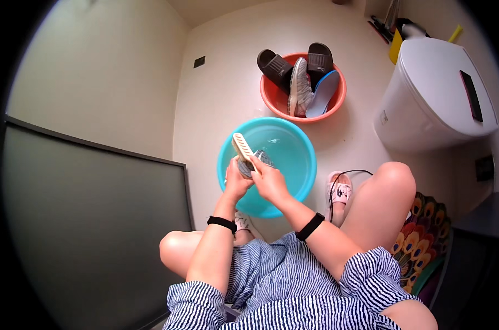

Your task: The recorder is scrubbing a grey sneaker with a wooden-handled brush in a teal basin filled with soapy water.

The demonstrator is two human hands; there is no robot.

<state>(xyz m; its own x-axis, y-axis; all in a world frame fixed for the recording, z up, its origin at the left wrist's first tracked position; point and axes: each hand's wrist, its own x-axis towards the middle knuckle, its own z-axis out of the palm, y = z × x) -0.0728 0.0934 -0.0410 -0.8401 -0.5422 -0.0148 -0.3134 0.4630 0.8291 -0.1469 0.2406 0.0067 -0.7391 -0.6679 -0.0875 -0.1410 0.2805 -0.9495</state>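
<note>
Over a turquoise plastic basin on the floor, my left hand grips a grey shoe, which the hands and brush partly cover. My right hand is closed around the handle of a cream scrubbing brush. The brush head points away from me and lies across the shoe, its slotted back upward. Pale blue water shows inside the basin, with a bright reflection on it.
Beyond stands an orange basin holding dark slide sandals, a grey sneaker and blue-edged insoles. A white lidded bin is at right, a dark grey panel at left. A black cord loops by my right slipper.
</note>
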